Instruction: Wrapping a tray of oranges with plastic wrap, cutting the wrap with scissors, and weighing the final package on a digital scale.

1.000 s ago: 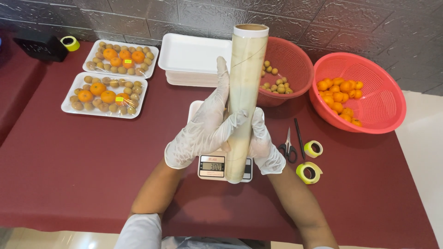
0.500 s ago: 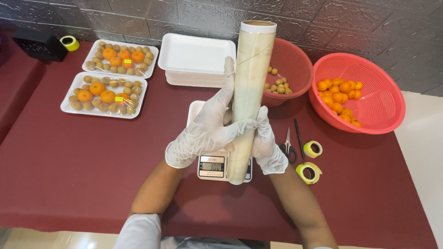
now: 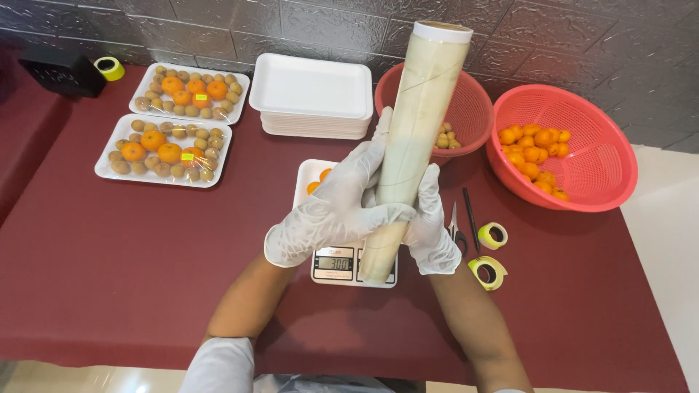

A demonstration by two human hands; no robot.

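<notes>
Cling-film roll, long pale cylinder [image 3: 411, 138], clasped by both gloved hands, left [image 3: 331, 211] and right [image 3: 429, 225], its axis pointing one o'clock above the scale [image 3: 338, 263].

Over the last second the roll of cling film [image 3: 411, 138] in my grip has leaned further over to my right, so its capped top end now stands out past my fingers towards the red basket. My left hand [image 3: 335, 211] has shifted its grip, the fingers now curled further across the front of the roll. My right hand [image 3: 429, 222] has slid a little lower behind it.
</notes>
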